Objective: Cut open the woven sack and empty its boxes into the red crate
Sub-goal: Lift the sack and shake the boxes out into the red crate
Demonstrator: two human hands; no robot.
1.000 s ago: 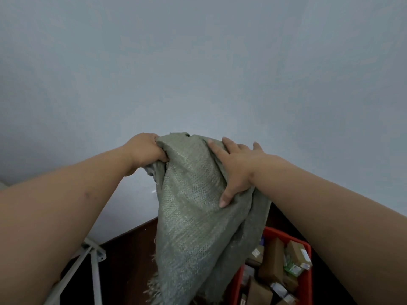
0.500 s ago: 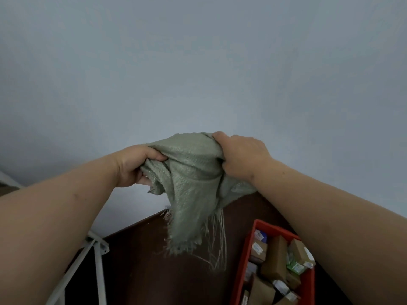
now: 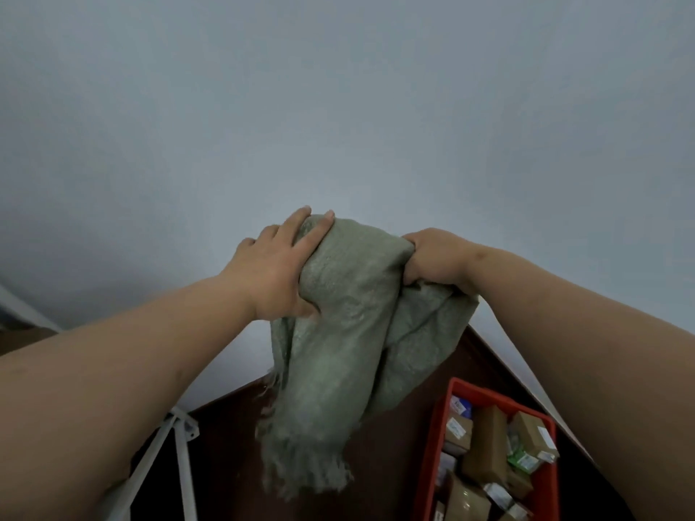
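The grey-green woven sack [image 3: 338, 355] hangs limp and bunched in front of a pale wall, its frayed cut edge dangling at the bottom. My left hand [image 3: 274, 268] grips its upper left side, fingers spread over the cloth. My right hand [image 3: 436, 259] is clenched on a fold at the upper right. Below and to the right sits the red crate [image 3: 436, 438], holding several brown cardboard boxes [image 3: 485, 445] and small labelled packets. The sack hangs left of the crate, not over it.
A dark brown floor [image 3: 233, 464] lies under the sack and crate. A white metal frame [image 3: 180, 441] with thin legs stands at the lower left. The pale wall [image 3: 338, 107] fills the upper part of the view.
The sack has been gathered and shifted right. My left hand moved up onto the sack's top left with fingers spread. My right hand slid right, still clenched on the cloth.
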